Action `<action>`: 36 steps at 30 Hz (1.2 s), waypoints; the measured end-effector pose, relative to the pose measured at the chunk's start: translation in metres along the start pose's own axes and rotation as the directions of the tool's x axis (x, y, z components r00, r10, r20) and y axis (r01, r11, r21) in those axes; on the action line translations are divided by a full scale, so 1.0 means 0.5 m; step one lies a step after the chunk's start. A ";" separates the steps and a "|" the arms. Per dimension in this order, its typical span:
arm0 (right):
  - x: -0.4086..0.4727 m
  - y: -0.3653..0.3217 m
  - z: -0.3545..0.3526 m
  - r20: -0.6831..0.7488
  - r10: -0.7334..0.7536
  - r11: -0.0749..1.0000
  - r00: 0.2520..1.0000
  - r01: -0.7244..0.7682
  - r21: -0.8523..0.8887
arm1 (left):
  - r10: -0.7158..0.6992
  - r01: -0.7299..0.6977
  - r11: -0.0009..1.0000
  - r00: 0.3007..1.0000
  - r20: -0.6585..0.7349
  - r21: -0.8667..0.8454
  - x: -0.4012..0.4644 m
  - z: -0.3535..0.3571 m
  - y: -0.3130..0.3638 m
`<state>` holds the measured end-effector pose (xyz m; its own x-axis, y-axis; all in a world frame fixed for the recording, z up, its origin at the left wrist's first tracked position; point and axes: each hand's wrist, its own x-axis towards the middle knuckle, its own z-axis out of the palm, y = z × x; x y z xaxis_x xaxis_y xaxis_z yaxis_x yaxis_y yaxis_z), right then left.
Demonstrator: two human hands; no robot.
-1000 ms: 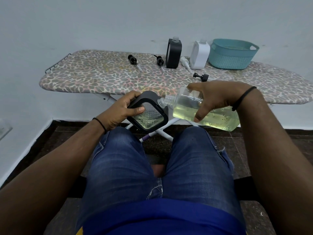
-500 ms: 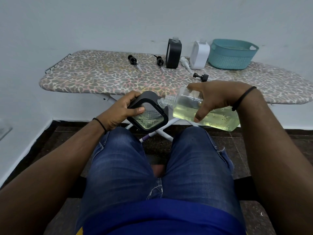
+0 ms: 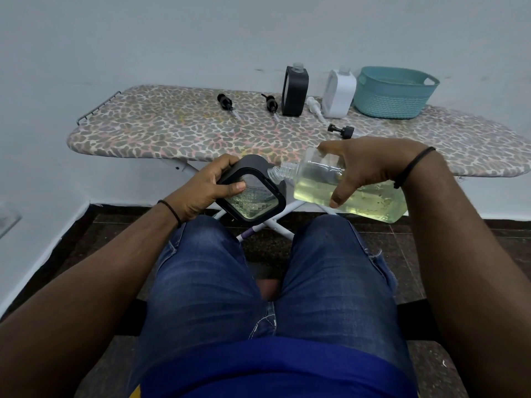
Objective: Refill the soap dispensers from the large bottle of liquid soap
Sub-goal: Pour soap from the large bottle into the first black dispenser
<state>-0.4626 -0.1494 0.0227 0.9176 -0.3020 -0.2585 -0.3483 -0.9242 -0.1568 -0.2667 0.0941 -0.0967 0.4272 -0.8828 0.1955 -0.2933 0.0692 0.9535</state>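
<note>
My left hand [image 3: 208, 188] grips a black square soap dispenser [image 3: 250, 193] with a clear ribbed window, held tilted above my knees. My right hand [image 3: 370, 165] holds the large clear bottle [image 3: 344, 193] of yellowish liquid soap, lying nearly level. Its open threaded neck [image 3: 280, 172] points left and meets the dispenser's upper right corner. A second black dispenser [image 3: 294, 91] and a white dispenser [image 3: 339, 93] stand uncapped at the back of the ironing board [image 3: 172, 133].
Two black pump heads [image 3: 225, 103] [image 3: 271, 104], a white pump [image 3: 314, 107] and a black cap [image 3: 342, 130] lie on the leopard-print board. A teal basket [image 3: 395, 94] stands at its back right. The board's white legs [image 3: 275, 222] cross in front of my knees.
</note>
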 end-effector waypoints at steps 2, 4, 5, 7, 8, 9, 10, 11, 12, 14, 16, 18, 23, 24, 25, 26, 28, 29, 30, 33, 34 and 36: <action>0.001 0.000 0.000 0.001 0.000 1.000 1.000 0.000 -0.001 | -0.001 0.001 1.000 1.000 0.000 0.000 0.001 -0.001 -0.001; 0.000 -0.001 0.000 0.002 0.003 1.000 1.000 -0.003 0.000 | -0.004 0.004 1.000 1.000 -0.005 -0.006 0.001 -0.001 -0.002; 0.000 -0.001 0.000 0.003 0.004 1.000 1.000 -0.004 0.001 | -0.003 0.003 1.000 1.000 -0.005 -0.012 0.000 -0.001 -0.002; -0.002 -0.002 -0.001 0.001 0.002 1.000 1.000 -0.002 -0.005 | 0.000 0.000 1.000 1.000 -0.003 -0.021 -0.001 0.001 0.000; -0.003 -0.003 -0.001 -0.001 0.000 1.000 1.000 0.000 -0.010 | 0.000 0.000 1.000 1.000 -0.002 -0.025 -0.001 0.001 0.001; -0.003 -0.004 -0.001 -0.001 -0.001 1.000 1.000 0.001 -0.013 | -0.001 0.001 1.000 1.000 0.000 -0.029 -0.001 0.002 0.001; -0.004 -0.004 -0.001 0.000 0.000 1.000 1.000 0.000 -0.014 | -0.003 0.003 1.000 1.000 0.000 -0.031 -0.001 0.002 0.001; -0.004 -0.005 -0.001 0.002 0.000 1.000 1.000 0.000 -0.013 | -0.004 0.004 1.000 1.000 0.000 -0.031 0.000 0.003 0.000; -0.005 -0.006 -0.002 0.004 0.001 1.000 1.000 -0.001 -0.013 | -0.007 0.007 1.000 1.000 -0.002 -0.028 0.000 0.003 0.000; -0.005 -0.006 -0.002 0.009 0.003 1.000 1.000 -0.003 -0.013 | -0.010 0.010 1.000 1.000 -0.004 -0.026 -0.001 0.002 0.001; -0.005 -0.006 -0.003 0.014 0.006 1.000 1.000 -0.006 -0.009 | -0.011 0.011 1.000 1.000 -0.003 -0.024 -0.001 0.003 0.003; -0.006 -0.006 -0.003 0.014 0.007 1.000 1.000 -0.007 -0.003 | -0.012 0.012 1.000 1.000 -0.004 -0.020 -0.001 0.004 0.004; -0.006 -0.008 -0.002 0.010 0.002 1.000 1.000 -0.002 -0.003 | -0.021 0.021 1.000 1.000 -0.011 -0.007 -0.003 0.004 0.006; -0.006 -0.008 -0.002 0.011 0.003 1.000 1.000 -0.003 -0.001 | -0.023 0.023 1.000 1.000 -0.011 -0.006 -0.003 0.005 0.008; -0.006 -0.007 -0.003 0.011 0.006 1.000 1.000 -0.006 0.001 | -0.025 0.025 1.000 1.000 -0.011 -0.007 -0.003 0.005 0.009; -0.006 -0.007 -0.003 0.012 0.009 1.000 1.000 -0.009 0.002 | -0.027 0.027 1.000 1.000 -0.011 -0.010 -0.004 0.006 0.010; -0.006 -0.006 -0.003 0.012 0.011 1.000 1.000 -0.011 -0.001 | -0.031 0.031 0.999 0.999 -0.014 -0.014 -0.004 0.007 0.011; -0.006 -0.007 -0.003 0.013 0.011 1.000 1.000 -0.011 -0.002 | -0.033 0.033 0.999 0.999 -0.016 -0.013 -0.005 0.007 0.012; -0.006 -0.007 -0.003 0.015 0.012 1.000 1.000 -0.012 -0.003 | -0.035 0.035 0.999 0.999 -0.018 -0.009 -0.005 0.006 0.012; -0.005 -0.006 -0.002 0.020 0.015 1.000 1.000 -0.015 0.000 | -0.042 0.042 0.999 0.999 -0.020 0.001 -0.006 0.007 0.013; -0.005 -0.006 -0.003 0.021 0.015 1.000 1.000 -0.015 0.001 | -0.045 0.045 0.999 0.999 -0.020 0.003 -0.006 0.007 0.013; -0.005 -0.006 -0.002 0.019 0.012 1.000 1.000 -0.012 0.000 | -0.049 0.049 0.999 0.999 -0.023 0.008 -0.007 0.008 0.013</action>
<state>-0.4637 -0.1459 0.0249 0.9098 -0.3082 -0.2780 -0.3589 -0.9206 -0.1540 -0.2735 0.0956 -0.0921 0.4606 -0.8742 0.1540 -0.2788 0.0223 0.9601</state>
